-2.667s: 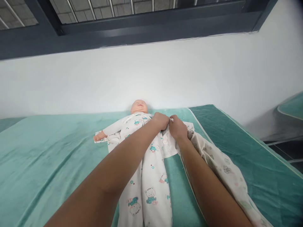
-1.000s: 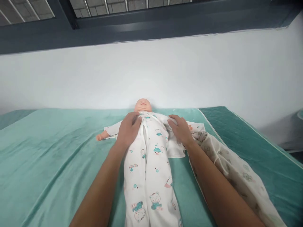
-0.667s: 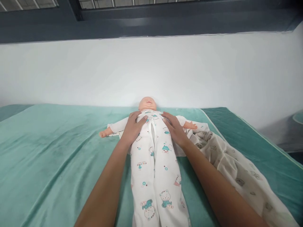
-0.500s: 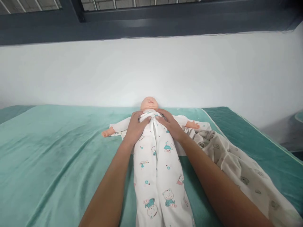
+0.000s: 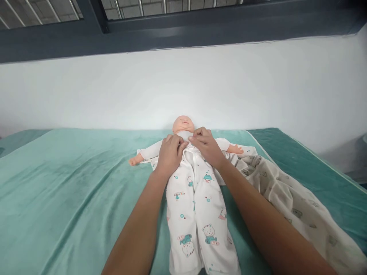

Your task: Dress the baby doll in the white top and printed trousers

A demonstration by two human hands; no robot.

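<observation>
A baby doll lies on its back with both arms spread, its white sleeves showing. Over its front are white baby trousers printed with bears and small houses, legs toward me. My left hand is closed at the left of the waistband, thumb and fingers pinched together on the fabric. On the other side my right hand is closed on the waistband, its fingertips close to the left ones at the doll's chest. The cloth between the fingers is mostly hidden.
A green sheet covers the surface. To the right lies a crumpled off-white patterned cloth, partly under my right forearm. Behind the doll's head stands a white wall, below a dark window frame.
Both hands have drawn together at the waistband, fingers now curled in rather than laid along the sides. The trousers lie straighter, with their leg ends now in view.
</observation>
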